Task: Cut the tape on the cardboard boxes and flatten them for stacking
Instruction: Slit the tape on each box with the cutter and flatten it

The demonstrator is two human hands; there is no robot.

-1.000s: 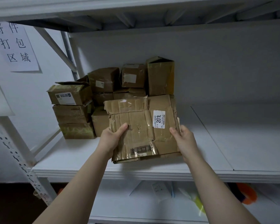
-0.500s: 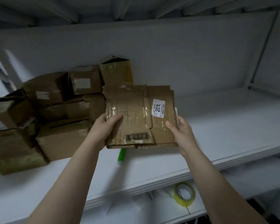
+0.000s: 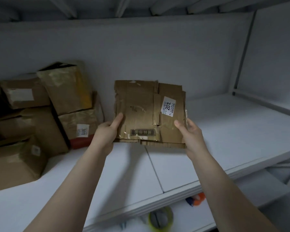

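Left hand (image 3: 105, 133) and right hand (image 3: 190, 133) each pinch a side edge of the flattened cardboard box (image 3: 149, 113), creased brown corrugated board, glossy tape, above the white shelf (image 3: 224, 139).

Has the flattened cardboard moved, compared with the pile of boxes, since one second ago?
Yes. The flattened cardboard went right: before it covered the pile of boxes, now it is held apart, beside it.

Left hand (image 3: 107, 131) and right hand (image 3: 190, 131): both bare. Left forearm (image 3: 77, 181) and right forearm (image 3: 224, 190) bare too, down to frame edge.
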